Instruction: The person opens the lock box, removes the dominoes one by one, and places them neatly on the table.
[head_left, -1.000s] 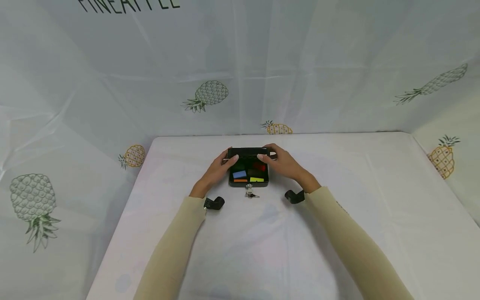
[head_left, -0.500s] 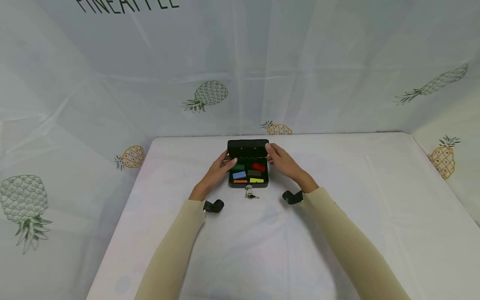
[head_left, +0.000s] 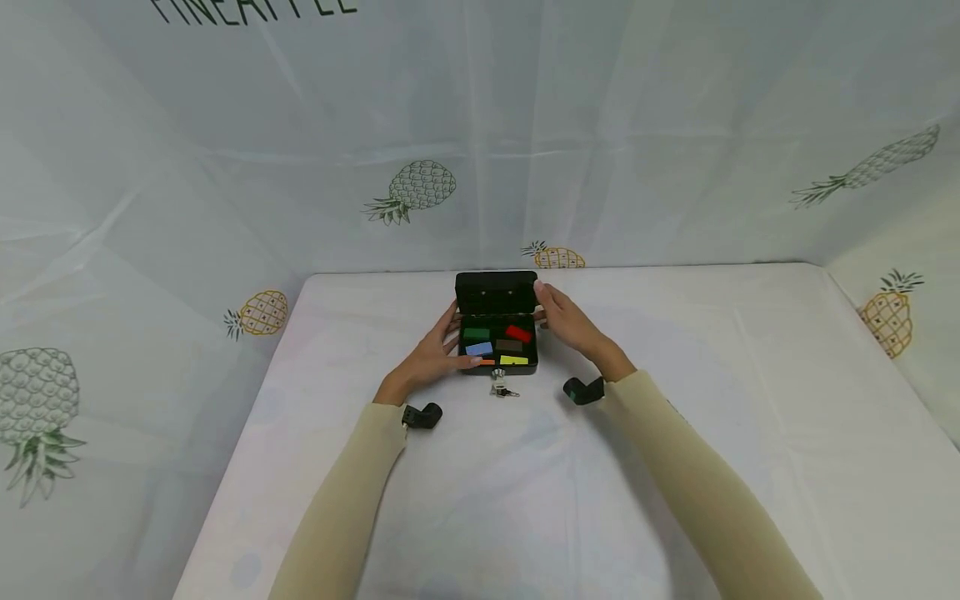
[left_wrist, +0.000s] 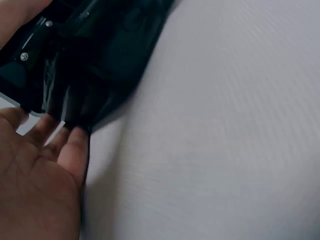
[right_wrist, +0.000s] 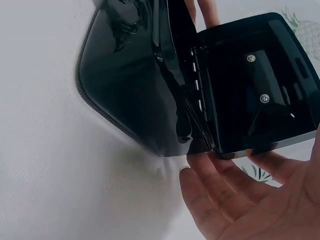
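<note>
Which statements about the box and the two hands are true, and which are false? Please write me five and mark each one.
1. The lid of the box stands open. True.
2. The keys lie inside the box. False: the keys are outside, at its front.
3. The left hand is at the box's left side. True.
4. The yellow block sits behind the red block. False: the yellow block is nearer the front.
5. The right hand is beside the lid. True.

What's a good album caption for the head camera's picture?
Left hand and right hand at the sides of an open black box holding coloured pieces, with keys in front.
</note>
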